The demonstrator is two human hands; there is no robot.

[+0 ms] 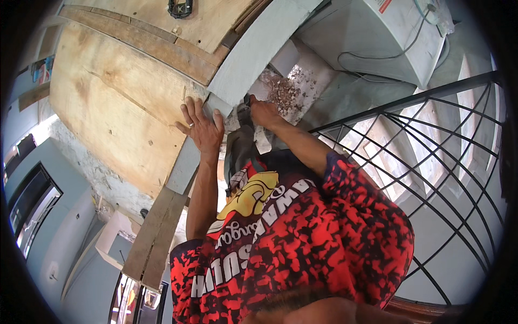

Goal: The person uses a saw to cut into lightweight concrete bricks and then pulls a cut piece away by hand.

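My left hand point(202, 128) rests with its fingers spread over the near corner of a plywood sheet point(124, 97), beside a pale grey strip point(220, 103). A ring sits on one of its fingers. Just to the right, my right hand point(264, 112) is closed around a small dark object point(247, 100), mostly hidden by the fingers. That hand is at the near end of a curved grey panel point(243, 67). Below it, dark trousers and part of a shoe or foot area show, too blurred to make out.
Reddish rubble point(283, 94) lies on the floor past my right hand. A white box-shaped unit point(377, 38) with a loose cable point(372, 56) stands at the far right. A black lattice railing point(426, 135) borders steps. Timber planks point(154, 237) run at the lower left.
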